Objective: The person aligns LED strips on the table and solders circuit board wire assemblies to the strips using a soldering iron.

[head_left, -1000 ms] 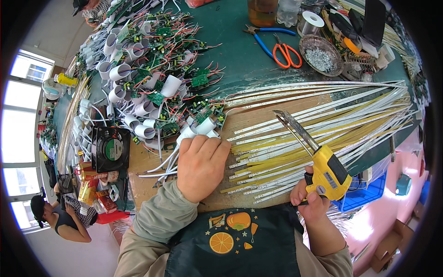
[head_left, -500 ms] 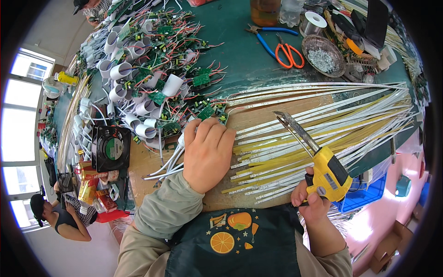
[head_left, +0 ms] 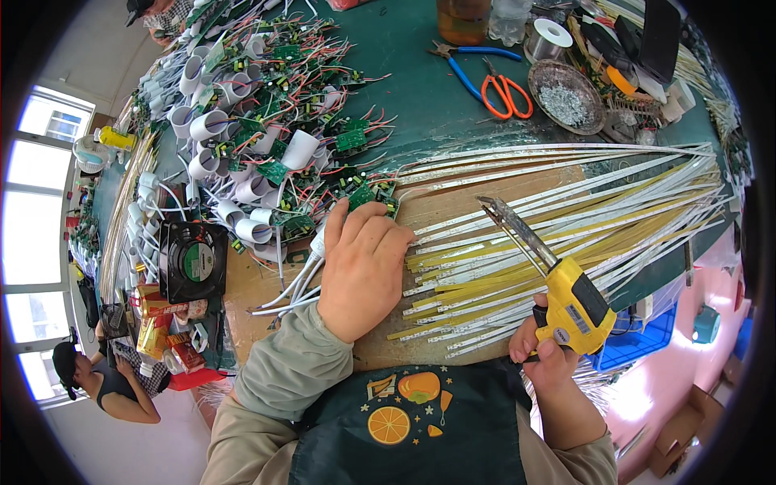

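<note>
My left hand [head_left: 364, 271] rests palm down at the near edge of a heap of green circuit boards [head_left: 354, 139] with red and white wires. Its fingers curl downward beside one board, and the fingertips and anything in them are hidden. White cables [head_left: 301, 283] with a pale connector run out beside the thumb side. In my right hand [head_left: 546, 347] is a yellow soldering gun [head_left: 578, 303], gripped by its handle. Its dark metal tip and thin feed tube point up and left, over white and yellow LED strips [head_left: 501, 267] fanned across the bench.
White plastic tubes [head_left: 210, 124] lie among the boards. A black fan [head_left: 192, 260] stands at left. Farther off are blue-handled pliers [head_left: 473, 69], orange-handled cutters [head_left: 508, 95], a metal dish [head_left: 570, 105] and a solder spool [head_left: 551, 39]. A blue crate [head_left: 638, 339] sits at right; a person [head_left: 109, 376] is at far left.
My left hand has shifted slightly, its index finger lifting apart from the other fingers. The right hand and the soldering gun have hardly moved.
</note>
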Demonstrator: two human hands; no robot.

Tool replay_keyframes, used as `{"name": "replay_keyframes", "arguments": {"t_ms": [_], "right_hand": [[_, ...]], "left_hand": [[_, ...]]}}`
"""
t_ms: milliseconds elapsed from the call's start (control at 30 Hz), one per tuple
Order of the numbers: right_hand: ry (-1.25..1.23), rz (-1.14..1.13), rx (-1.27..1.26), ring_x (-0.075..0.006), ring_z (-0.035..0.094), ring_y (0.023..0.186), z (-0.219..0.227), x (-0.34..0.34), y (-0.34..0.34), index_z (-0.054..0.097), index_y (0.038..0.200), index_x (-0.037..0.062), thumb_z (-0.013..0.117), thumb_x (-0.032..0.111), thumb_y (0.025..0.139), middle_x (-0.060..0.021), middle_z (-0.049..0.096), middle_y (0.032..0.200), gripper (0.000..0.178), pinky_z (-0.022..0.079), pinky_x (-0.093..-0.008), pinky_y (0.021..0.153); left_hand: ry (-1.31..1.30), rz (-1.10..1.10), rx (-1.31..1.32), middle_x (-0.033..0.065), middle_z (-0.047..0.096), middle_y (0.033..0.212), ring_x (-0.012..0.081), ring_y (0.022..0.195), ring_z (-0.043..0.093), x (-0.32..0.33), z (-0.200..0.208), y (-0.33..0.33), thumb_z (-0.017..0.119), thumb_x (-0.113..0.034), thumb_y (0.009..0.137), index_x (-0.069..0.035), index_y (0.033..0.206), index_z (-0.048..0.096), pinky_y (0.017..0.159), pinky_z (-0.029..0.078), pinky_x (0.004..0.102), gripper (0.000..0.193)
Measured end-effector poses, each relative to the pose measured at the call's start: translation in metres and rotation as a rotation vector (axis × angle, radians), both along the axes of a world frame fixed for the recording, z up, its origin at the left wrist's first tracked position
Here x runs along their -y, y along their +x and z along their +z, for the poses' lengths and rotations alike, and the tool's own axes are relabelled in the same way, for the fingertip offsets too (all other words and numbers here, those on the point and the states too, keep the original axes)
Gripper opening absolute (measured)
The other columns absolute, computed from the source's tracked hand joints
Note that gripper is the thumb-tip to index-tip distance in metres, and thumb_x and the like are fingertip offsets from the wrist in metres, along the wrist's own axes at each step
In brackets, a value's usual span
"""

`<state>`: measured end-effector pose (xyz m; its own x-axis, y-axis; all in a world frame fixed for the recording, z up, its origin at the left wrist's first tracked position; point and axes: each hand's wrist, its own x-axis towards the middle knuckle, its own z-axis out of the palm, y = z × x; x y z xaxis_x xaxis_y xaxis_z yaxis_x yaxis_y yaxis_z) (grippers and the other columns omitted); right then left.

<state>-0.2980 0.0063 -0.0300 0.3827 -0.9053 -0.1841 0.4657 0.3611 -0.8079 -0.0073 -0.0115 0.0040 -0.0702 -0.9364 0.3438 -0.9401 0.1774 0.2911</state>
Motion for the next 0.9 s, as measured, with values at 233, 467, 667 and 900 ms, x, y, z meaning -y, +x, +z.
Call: {"name": "replay_keyframes", "arguments": {"t_ms": [233,467,667,900], "right_hand": [[-0.058,0.041,-0.021,-0.0141,0.052,0.062,-0.005,-0.001,-0.004,0.044,0.142,-0.0019,0.075,0.025,0.091,-0.0071,0.055,0.075,0.065,0.047,-0.0295,0.056],[0.012,0.104,-0.207,-0.0149,0.052,0.058,0.006,-0.007,-0.003,0.047,0.14,-0.003,0.083,0.035,0.084,-0.0048,0.054,0.071,0.077,0.045,-0.0298,0.053],[-0.049,0.205,-0.32,-0.014,0.052,0.06,0.006,-0.007,-0.003,0.047,0.139,-0.0042,0.081,0.03,0.086,-0.0072,0.056,0.076,0.072,0.045,-0.0294,0.054],[-0.14,0.254,-0.329,-0.0155,0.055,0.062,0.007,-0.002,0.006,0.045,0.139,-0.0046,0.071,0.017,0.091,-0.0099,0.058,0.078,0.059,0.049,-0.0304,0.057]], "left_hand": [[0.001,0.0,0.112,0.0033,0.063,0.094,0.0286,0.116,0.059,-0.002,-0.004,-0.001,0.07,-0.002,0.077,-0.011,0.097,0.071,0.115,0.031,0.0602,0.022],[0.005,-0.012,0.11,0.0039,0.063,0.094,0.0289,0.115,0.059,-0.001,-0.003,0.0,0.07,-0.001,0.075,-0.01,0.098,0.072,0.115,0.03,0.0622,0.025],[-0.005,-0.024,0.095,0.0056,0.063,0.094,0.0302,0.114,0.059,-0.001,-0.002,0.0,0.069,0.001,0.074,-0.009,0.098,0.072,0.114,0.033,0.0618,0.026],[-0.013,-0.031,0.092,0.0078,0.063,0.095,0.0318,0.113,0.06,-0.001,-0.004,0.001,0.068,0.001,0.075,-0.007,0.098,0.071,0.111,0.036,0.0596,0.025]]}}
